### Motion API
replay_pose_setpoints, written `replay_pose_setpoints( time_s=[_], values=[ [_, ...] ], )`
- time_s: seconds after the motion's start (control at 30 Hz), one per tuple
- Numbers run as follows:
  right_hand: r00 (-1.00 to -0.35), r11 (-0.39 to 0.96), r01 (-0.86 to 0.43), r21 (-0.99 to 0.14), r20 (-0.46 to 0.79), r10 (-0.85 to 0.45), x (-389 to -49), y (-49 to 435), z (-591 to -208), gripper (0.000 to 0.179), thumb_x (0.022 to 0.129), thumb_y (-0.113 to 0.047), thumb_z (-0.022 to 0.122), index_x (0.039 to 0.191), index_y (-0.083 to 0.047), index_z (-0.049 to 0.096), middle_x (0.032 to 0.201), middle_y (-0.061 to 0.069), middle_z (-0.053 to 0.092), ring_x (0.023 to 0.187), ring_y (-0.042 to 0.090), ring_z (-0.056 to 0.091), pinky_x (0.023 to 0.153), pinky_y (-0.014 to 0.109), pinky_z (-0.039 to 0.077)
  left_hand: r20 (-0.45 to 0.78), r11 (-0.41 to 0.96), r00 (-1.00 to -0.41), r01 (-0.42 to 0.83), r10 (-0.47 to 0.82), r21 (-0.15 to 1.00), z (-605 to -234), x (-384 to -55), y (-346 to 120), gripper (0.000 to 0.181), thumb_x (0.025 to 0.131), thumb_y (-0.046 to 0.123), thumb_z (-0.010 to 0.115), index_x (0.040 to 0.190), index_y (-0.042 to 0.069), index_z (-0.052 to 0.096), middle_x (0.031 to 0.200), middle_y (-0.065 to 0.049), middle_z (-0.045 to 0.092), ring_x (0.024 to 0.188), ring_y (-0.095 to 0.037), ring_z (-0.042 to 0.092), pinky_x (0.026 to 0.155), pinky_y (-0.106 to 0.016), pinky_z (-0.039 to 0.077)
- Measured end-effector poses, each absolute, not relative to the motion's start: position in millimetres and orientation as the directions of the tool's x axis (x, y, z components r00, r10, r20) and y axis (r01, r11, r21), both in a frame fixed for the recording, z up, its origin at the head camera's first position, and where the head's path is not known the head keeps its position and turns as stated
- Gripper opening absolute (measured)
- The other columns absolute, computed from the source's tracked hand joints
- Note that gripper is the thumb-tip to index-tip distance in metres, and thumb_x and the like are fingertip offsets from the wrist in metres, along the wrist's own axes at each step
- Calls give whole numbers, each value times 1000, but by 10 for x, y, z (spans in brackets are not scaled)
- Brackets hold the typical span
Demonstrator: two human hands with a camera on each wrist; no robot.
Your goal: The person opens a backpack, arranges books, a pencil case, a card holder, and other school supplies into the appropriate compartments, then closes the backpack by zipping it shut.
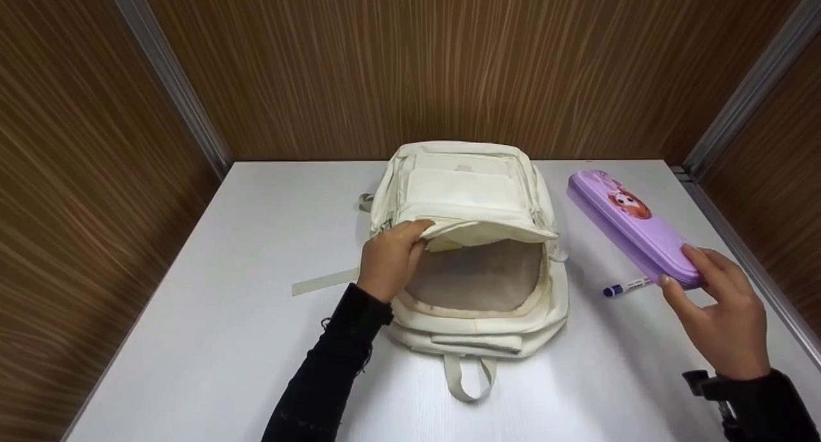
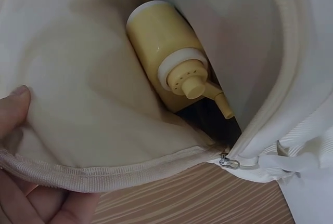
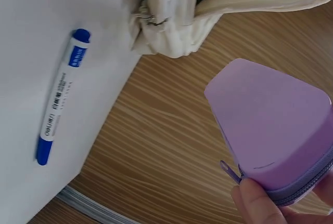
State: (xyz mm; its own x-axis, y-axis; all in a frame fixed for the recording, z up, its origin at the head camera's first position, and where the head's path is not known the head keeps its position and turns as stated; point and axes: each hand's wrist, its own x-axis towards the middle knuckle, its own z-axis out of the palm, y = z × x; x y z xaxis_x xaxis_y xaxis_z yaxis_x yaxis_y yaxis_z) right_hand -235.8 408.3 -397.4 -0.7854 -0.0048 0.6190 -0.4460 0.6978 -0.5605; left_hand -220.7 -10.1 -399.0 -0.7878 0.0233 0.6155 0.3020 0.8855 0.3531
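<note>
Strap [image 1: 324,282]: A pale webbing end lies on the white table [image 1: 269,237], reaching out from the left of a cream backpack [image 1: 465,192].
Left hand [image 1: 390,259]: Fingers grip the zippered edge of the backpack's flap [image 1: 487,231], holding it raised above the opening.
Backpack: It lies at the middle of the table, main compartment agape, its carry loop [image 1: 465,394] toward the person.
Bottle [image 2: 164,42]: A yellow bottle with a pale collar lies inside the open compartment, as the left wrist view shows.
Marker [image 3: 62,96]: A blue-and-white pen rests on the table, right of the backpack; the head view shows it partly hidden by a purple case [image 1: 635,224].
Purple case: Held aslant over the table's right side, well apart from the opening, it bears a red-haired cartoon figure on top.
Right hand [image 1: 725,310]: Thumb and fingers clasp the end of the purple case nearest the person.
</note>
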Motion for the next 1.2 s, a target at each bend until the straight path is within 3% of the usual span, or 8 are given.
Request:
replay_pose_setpoints(
  time_s=[0.17,0.3,0.5,0.63,0.8,0.93,1.07,1.2],
  values=[
    [-740,646,-531,-548,671,-39,-2227,4022,-3868,67,71,9,77,133,-11,61,131,29,55,109,-16,41,89,-5,33,547,859,-835,243,-50,450,-3874,-2340,-133,15,90,32,65,97,22,73,85,5,74,76,-17,71,61,-39,54],
    [-691,606,-607,-514,718,-84,-2151,3948,-3799,70,67,16,75,132,-7,61,128,30,55,113,-12,44,90,-3,35,479,839,-872,181,-105,513,-3793,-2459,-160,17,91,34,65,86,18,68,68,4,62,60,-16,56,53,-34,40],
    [-637,585,-667,-461,761,-126,-2031,3842,-3674,67,64,16,73,128,0,62,126,32,56,116,-8,45,93,-2,35,413,812,-898,127,-150,570,-3731,-2580,-190,27,91,37,64,79,13,60,63,6,44,57,-14,42,52,-29,29],
    [-614,560,-703,-438,771,-169,-1924,3776,-3587,62,66,11,72,127,3,62,127,32,56,118,-4,47,96,0,35,402,789,-901,124,-165,602,-3710,-2600,-204,27,92,36,64,79,13,59,65,6,44,57,-14,41,52,-29,29],
    [-562,503,-771,-390,788,-251,-1831,3705,-3547,48,82,-18,72,123,6,63,124,34,55,122,1,48,101,4,36,403,778,-898,123,-176,616,-3678,-2605,-223,22,91,35,65,85,14,66,67,6,48,60,-14,44,54,-29,30],
    [-519,438,-821,-366,798,-307,-1824,3659,-3570,63,89,-46,63,119,10,64,122,33,57,123,4,51,103,8,38,411,778,-894,126,-180,615,-3651,-2616,-240,21,91,34,65,87,14,69,68,6,51,61,-14,44,55,-29,31],
    [-527,404,-830,-384,777,-344,-1868,3642,-3652,53,87,-32,68,119,9,64,123,27,58,123,4,51,103,8,39,425,772,-886,135,-187,621,-3627,-2622,-252,20,92,33,65,88,14,69,69,6,52,61,-14,44,56,-28,31],
    [-545,394,-825,-405,755,-365,-1919,3626,-3777,51,71,-3,76,120,6,65,123,27,59,121,4,52,100,8,40,452,767,-873,158,-186,621,-3607,-2627,-252,19,92,32,65,87,14,69,69,4,54,62,-15,45,57,-29,33]
  ],
)
